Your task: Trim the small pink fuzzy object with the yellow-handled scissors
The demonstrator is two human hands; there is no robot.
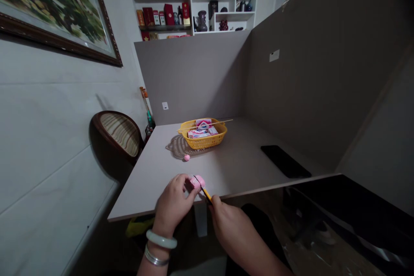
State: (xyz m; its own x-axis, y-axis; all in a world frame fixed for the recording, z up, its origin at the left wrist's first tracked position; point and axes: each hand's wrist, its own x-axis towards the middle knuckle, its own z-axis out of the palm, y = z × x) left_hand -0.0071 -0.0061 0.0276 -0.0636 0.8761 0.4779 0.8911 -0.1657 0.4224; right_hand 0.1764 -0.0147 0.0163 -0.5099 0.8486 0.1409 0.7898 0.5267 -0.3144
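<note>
My left hand (174, 202), with a pale bangle and a silver bracelet at the wrist, pinches a soft, clay-like pink lump (199, 180) near the table's front edge. In my right hand (226, 220) is a slim, knife-like tool (206, 194) with a yellow and black handle. Its thin dark tip lies across the lump; how deep it goes I cannot tell. A small pink ball (186, 158) rests farther back on the table, apart from both hands.
A yellow basket (207, 142) holding printed packets, with a thin stick (223, 121) across its top, stands behind the ball on the table (145, 185). To the right lies a flat black object (284, 161). Grey partitions (197, 77) bound the back and right; a chair (119, 133) is at left.
</note>
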